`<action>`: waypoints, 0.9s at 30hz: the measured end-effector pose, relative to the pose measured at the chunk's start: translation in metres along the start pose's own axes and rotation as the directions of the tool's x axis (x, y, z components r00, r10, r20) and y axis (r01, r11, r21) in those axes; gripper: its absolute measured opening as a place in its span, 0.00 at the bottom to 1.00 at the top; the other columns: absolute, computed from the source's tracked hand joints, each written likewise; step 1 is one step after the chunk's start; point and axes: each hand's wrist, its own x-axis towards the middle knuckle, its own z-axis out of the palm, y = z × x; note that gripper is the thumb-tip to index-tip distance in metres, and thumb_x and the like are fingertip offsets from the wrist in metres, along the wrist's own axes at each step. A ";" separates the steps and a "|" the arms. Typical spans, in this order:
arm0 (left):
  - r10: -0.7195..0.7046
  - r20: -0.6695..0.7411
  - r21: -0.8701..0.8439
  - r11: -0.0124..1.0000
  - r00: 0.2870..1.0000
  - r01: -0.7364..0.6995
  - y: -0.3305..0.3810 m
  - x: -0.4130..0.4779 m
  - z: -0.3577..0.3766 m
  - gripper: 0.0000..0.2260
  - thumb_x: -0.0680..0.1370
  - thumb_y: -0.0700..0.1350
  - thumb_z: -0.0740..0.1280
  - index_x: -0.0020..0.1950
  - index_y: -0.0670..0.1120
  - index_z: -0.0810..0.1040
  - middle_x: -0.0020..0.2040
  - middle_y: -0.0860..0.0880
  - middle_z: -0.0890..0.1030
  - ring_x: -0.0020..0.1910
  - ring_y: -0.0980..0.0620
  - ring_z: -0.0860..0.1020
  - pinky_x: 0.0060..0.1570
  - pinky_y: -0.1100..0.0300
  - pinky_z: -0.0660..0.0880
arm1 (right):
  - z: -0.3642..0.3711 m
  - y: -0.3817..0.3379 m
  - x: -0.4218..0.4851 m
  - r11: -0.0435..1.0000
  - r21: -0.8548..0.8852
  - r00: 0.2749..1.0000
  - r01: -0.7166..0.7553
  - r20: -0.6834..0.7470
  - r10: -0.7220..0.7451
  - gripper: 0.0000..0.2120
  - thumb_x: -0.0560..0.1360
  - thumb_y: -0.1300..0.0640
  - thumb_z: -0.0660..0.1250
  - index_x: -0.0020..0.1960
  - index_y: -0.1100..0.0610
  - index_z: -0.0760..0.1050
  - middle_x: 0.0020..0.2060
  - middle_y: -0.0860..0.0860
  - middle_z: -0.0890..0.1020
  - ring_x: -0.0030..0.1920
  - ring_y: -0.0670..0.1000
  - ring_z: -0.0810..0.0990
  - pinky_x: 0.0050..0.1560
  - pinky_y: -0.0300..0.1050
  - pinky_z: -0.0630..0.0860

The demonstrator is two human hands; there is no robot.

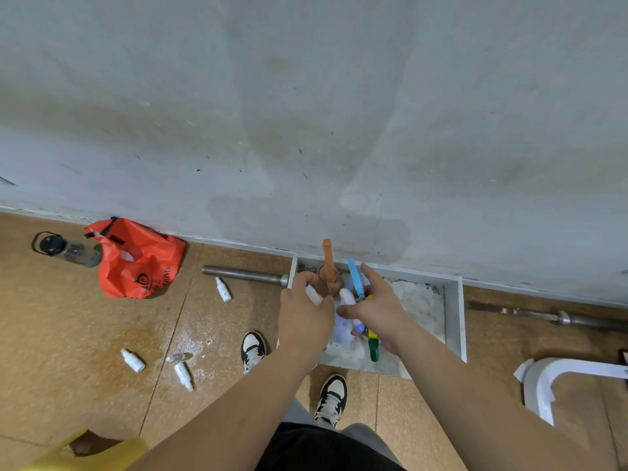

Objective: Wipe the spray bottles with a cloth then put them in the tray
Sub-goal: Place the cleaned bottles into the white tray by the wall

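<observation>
While my left hand [304, 317] grips a small white spray bottle [312, 294],
the cloth [338, 330] lies at eight o'clock from my spread right hand [373, 307].

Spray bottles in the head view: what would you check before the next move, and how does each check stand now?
1. Left hand grips a white bottle: ok.
2. Right hand has a firm hold on the second bottle: cannot tell.
3. Cloth ready for wiping: cannot tell.
4. Tray has bare room on its right side: ok.
5. All bottles picked up: not ok, floor bottles lie outside the tray.
</observation>
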 end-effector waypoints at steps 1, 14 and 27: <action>0.010 -0.004 -0.028 1.000 1.000 -0.010 -0.003 -0.002 0.002 0.17 0.78 0.49 0.73 0.58 0.62 0.68 0.56 0.49 0.76 0.48 0.52 0.79 0.40 0.62 0.74 | -0.001 0.002 0.000 0.999 0.035 1.000 0.004 -0.010 -0.004 0.38 0.70 0.67 0.79 0.71 0.39 0.69 0.60 0.51 0.78 0.51 0.55 0.83 0.38 0.51 0.84; -0.218 0.086 -0.187 0.955 0.972 0.231 -0.007 -0.014 -0.013 0.44 0.78 0.31 0.67 0.85 0.53 0.45 0.75 0.47 0.68 0.61 0.43 0.78 0.48 0.43 0.85 | -0.013 0.036 -0.001 0.997 -0.069 0.963 0.042 -0.263 -0.059 0.20 0.84 0.49 0.64 0.74 0.52 0.69 0.64 0.52 0.79 0.59 0.51 0.78 0.44 0.39 0.76; -0.178 -0.090 -0.397 0.909 0.980 0.128 -0.023 -0.056 0.004 0.33 0.85 0.35 0.57 0.85 0.55 0.49 0.73 0.53 0.71 0.47 0.63 0.84 0.39 0.58 0.84 | -0.022 0.050 -0.012 1.000 0.006 0.922 0.002 -0.386 0.000 0.39 0.77 0.33 0.65 0.80 0.54 0.62 0.78 0.53 0.66 0.73 0.58 0.71 0.64 0.54 0.76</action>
